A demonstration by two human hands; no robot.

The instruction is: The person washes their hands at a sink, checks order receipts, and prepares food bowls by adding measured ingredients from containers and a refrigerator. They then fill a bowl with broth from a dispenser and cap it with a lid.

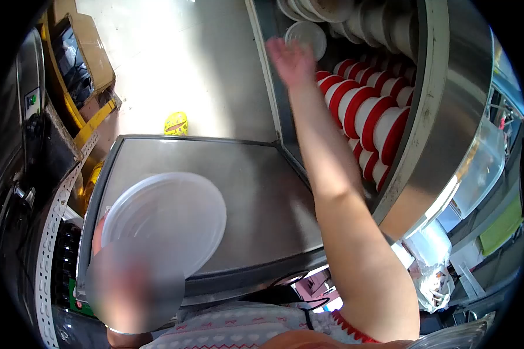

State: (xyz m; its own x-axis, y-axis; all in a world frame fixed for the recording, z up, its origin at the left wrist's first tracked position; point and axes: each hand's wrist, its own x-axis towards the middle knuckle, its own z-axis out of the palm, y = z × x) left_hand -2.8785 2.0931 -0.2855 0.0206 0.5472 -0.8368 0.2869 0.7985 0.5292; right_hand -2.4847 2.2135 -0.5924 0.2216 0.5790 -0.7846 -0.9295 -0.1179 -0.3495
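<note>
At the lower left, my left hand (125,285) is closed on a large, round, translucent white plastic bowl (174,215). Its fingers show partly at the bowl's left edge; a blurred patch covers the rest. My right arm stretches forward into an open steel cabinet (439,110). There my right hand (295,63) has its fingers apart, beside and partly over a small white round container (311,38). I cannot tell whether it touches that container. Stacks of red-and-white cups or bowls (361,110) lie sideways inside, below stacks of white round containers (384,26).
A flat steel panel with a dark edge (256,198) lies in front of me, under the bowl. On the pale floor (180,58) is a yellow patterned shoe (176,123). A cardboard box (93,46) stands at upper left. Plastic bins (480,163) line the right.
</note>
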